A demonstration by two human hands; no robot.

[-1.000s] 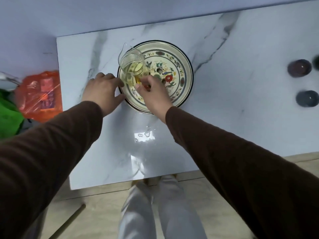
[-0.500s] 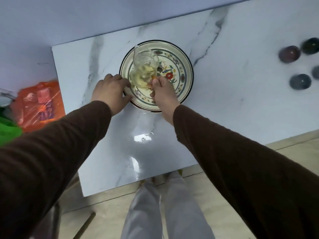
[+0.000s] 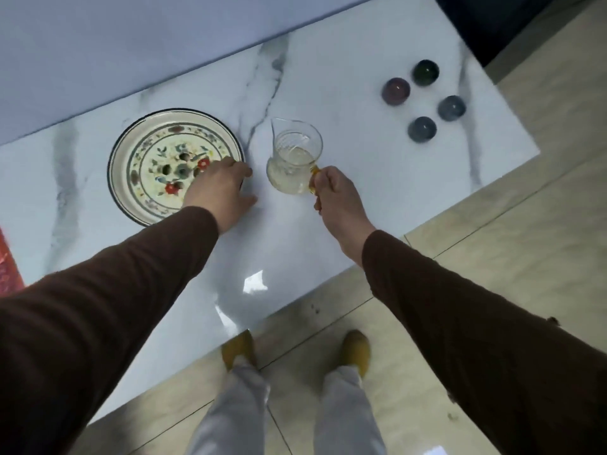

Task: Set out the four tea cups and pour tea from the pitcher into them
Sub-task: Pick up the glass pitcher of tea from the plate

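A clear glass pitcher [image 3: 293, 159] holding pale tea is over the marble table [image 3: 345, 93], to the right of the plate. My right hand [image 3: 335, 198] grips its amber handle. My left hand [image 3: 221, 188] rests on the right rim of the flower-patterned plate [image 3: 154, 162], fingers spread. Several small dark tea cups stand grouped at the table's far right: a purple cup [image 3: 395, 91], a green cup [image 3: 425, 72] and two grey-blue cups [image 3: 452, 108] [image 3: 422, 129].
A pale wall runs behind the table. A red bag [image 3: 8, 267] shows at the left edge. Tiled floor lies in front of and to the right of the table, with my legs and yellow shoes [image 3: 356, 348] below.
My right hand has lifted the pitcher off the plate and carried it right, over the bare table. My left hand has shifted from the plate's left rim to its right rim.
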